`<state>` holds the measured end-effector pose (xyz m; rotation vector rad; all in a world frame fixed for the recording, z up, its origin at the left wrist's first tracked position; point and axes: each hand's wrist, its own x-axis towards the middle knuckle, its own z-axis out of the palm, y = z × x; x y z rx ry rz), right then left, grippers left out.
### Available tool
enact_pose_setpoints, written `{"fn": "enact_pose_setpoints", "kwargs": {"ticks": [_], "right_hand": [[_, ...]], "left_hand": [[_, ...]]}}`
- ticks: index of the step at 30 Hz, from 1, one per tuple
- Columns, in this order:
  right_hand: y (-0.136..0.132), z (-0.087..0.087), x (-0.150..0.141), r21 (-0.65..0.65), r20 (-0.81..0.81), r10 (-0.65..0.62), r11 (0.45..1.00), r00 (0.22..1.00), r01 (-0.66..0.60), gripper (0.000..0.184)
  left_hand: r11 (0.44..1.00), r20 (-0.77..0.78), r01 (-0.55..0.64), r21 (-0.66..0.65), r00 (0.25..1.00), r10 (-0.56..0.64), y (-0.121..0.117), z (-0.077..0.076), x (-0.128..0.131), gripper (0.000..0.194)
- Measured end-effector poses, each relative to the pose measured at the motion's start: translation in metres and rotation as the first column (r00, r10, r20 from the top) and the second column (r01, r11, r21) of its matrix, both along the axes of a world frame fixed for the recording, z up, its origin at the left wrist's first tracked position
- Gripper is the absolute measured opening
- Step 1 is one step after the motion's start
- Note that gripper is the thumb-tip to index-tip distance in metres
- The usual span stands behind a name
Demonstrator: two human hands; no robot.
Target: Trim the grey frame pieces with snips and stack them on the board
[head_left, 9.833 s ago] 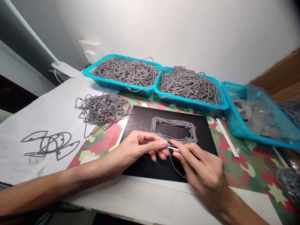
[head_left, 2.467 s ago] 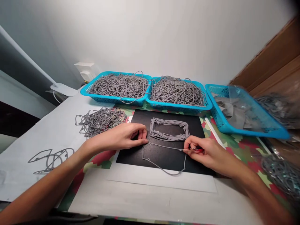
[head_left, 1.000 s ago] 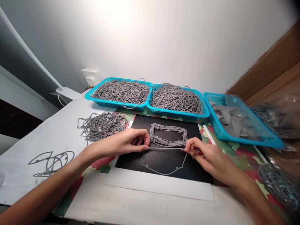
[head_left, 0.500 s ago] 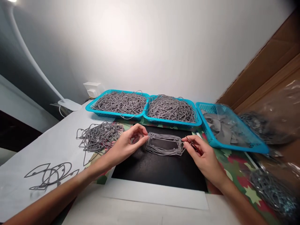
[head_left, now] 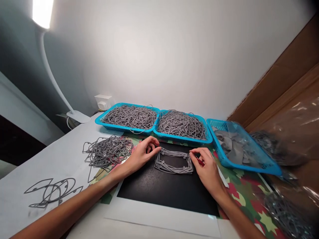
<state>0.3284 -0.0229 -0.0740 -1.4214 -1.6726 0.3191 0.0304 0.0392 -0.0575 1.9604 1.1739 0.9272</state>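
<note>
A loose stack of thin grey rectangular rubber gaskets (head_left: 174, 170) lies on a black mat (head_left: 159, 189), its strands bowed and unevenly aligned. My left hand (head_left: 142, 154) pinches the stack's upper left corner between thumb and forefinger. At the upper right corner, the fingertips of my right hand (head_left: 206, 169) are closed and touch the gaskets. A slim dark-red tool (head_left: 200, 162) sits in that hand; its kind is mostly hidden by the fingers. Left of the mat, a tangled heap of grey gaskets (head_left: 108, 152) lies close to my left forearm.
Two blue baskets (head_left: 99, 122) (head_left: 184, 141) heaped with grey gaskets stand at the back. A third blue basket (head_left: 249, 167) holds flat grey scraps. Several loose gaskets (head_left: 53, 192) lie at left. A lamp (head_left: 78, 116), a cardboard box (head_left: 281, 83) and bagged gaskets (head_left: 286, 212) flank the table.
The view has tilted up slightly, so the table sits lower and more of the lamp shows. My right hand has moved in from beside the stack to its upper right corner.
</note>
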Motion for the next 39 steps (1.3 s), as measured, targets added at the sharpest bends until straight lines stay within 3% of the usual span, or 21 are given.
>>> {"fn": "enact_pose_setpoints", "kwargs": {"ticks": [3, 6, 8, 11, 15, 22, 32, 39], "right_hand": [[-0.008, 0.000, 0.005, 0.052, 0.009, -0.039, 0.998, 0.999, 0.038, 0.029], [-0.017, 0.000, 0.009, 0.094, 0.021, -0.042, 0.995, 0.999, 0.040, 0.023], [-0.021, 0.000, 0.010, 0.119, 0.045, -0.041, 0.992, 0.998, 0.035, 0.018], [-0.023, 0.001, 0.009, 0.143, 0.082, -0.040, 0.989, 0.996, 0.028, 0.015], [-0.022, -0.002, 0.006, 0.132, 0.115, -0.019, 0.991, 0.993, 0.003, 0.012], [-0.023, -0.004, 0.007, 0.127, 0.145, -0.003, 0.992, 0.989, -0.016, 0.012], [-0.023, -0.001, 0.009, 0.121, 0.133, -0.014, 0.993, 0.991, -0.002, 0.013], [-0.022, -0.002, 0.012, 0.153, 0.166, -0.007, 0.988, 0.986, -0.019, 0.012]], "left_hand": [[0.999, -0.099, 0.025, 0.038, 0.995, -0.021, -0.005, 0.016, -0.020, 0.029], [0.996, -0.285, 0.059, 0.061, 0.958, -0.039, -0.012, 0.034, -0.057, 0.030], [0.995, -0.518, 0.048, 0.092, 0.855, 0.006, -0.016, 0.041, -0.083, 0.033], [0.993, -0.658, 0.025, 0.118, 0.751, 0.059, -0.018, 0.042, -0.109, 0.033], [0.993, -0.666, -0.007, 0.118, 0.741, 0.084, -0.019, 0.040, -0.112, 0.022], [0.996, -0.665, -0.027, 0.081, 0.743, 0.074, -0.016, 0.049, -0.104, 0.022], [0.994, -0.555, -0.103, -0.041, 0.829, 0.063, -0.014, 0.070, -0.119, 0.035], [0.988, -0.408, -0.141, -0.068, 0.907, 0.102, -0.009, 0.074, -0.126, 0.038]]}}
